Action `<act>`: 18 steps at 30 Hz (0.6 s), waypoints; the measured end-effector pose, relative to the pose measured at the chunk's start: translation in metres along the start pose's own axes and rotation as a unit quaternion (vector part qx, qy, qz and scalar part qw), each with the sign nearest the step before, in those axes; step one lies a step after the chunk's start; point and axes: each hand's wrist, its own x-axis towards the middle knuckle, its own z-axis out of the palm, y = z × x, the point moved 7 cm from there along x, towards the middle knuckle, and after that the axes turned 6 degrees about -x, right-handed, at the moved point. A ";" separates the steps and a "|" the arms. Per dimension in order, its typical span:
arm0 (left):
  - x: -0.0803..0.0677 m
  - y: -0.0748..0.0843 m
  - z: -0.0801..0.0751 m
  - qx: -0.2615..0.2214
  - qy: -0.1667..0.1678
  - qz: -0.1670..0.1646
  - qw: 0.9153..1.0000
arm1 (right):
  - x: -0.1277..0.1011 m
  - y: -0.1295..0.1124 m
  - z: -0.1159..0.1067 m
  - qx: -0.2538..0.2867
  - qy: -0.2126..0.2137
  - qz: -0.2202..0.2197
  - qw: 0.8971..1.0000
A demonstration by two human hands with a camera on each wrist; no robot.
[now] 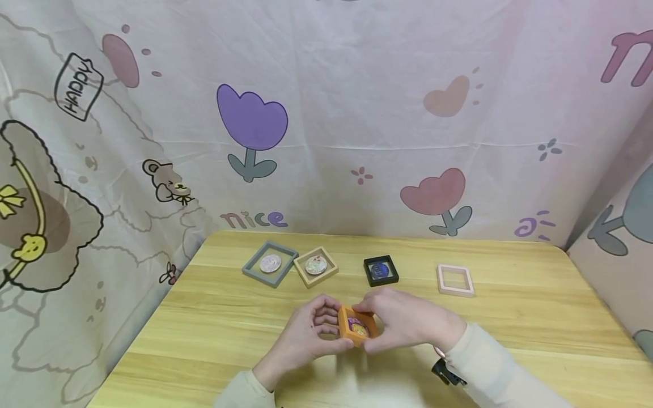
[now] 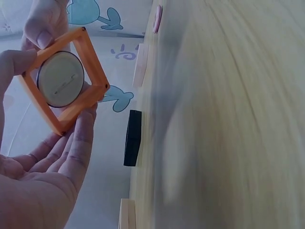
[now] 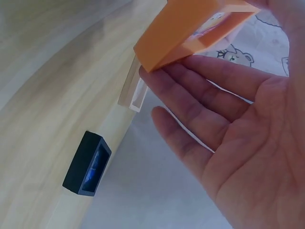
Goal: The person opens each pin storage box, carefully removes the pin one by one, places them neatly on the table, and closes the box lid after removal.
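Observation:
Both hands hold an orange square display frame [image 1: 344, 327] up above the front middle of the table. Inside it sits a round pin badge [image 1: 359, 327], purple and yellow on its face; the left wrist view shows its pale back [image 2: 61, 79] with a pin. My left hand [image 1: 304, 334] grips the frame's left side between thumb and fingers. From the right, my right hand [image 1: 405, 321] pinches it with the thumb at the near edge and fingers at the far edge. In the right wrist view, the orange frame [image 3: 174, 31] touches the fingertips.
Along the back lie a grey frame [image 1: 253, 274] and a beige frame [image 1: 316, 280], each with a round badge, a black frame [image 1: 390, 279] with a blue badge, and a pale pink frame [image 1: 456, 292]. A pink rounded item [image 2: 157, 19] lies on the table. Patterned cloth [image 1: 326, 113] hangs behind.

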 end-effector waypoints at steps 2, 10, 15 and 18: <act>0.000 0.000 0.002 -0.002 -0.005 0.001 1.000 | 0.000 -0.001 0.000 0.003 0.000 -0.009 1.000; -0.001 -0.001 0.006 -0.004 -0.017 -0.003 1.000 | 0.000 -0.009 -0.004 -0.009 0.004 -0.027 1.000; -0.001 -0.001 0.007 -0.016 -0.025 0.000 1.000 | 0.000 -0.015 -0.007 -0.029 0.008 -0.027 0.999; -0.001 -0.001 0.008 -0.022 -0.032 0.006 0.999 | -0.001 -0.016 -0.007 -0.033 0.004 -0.023 0.999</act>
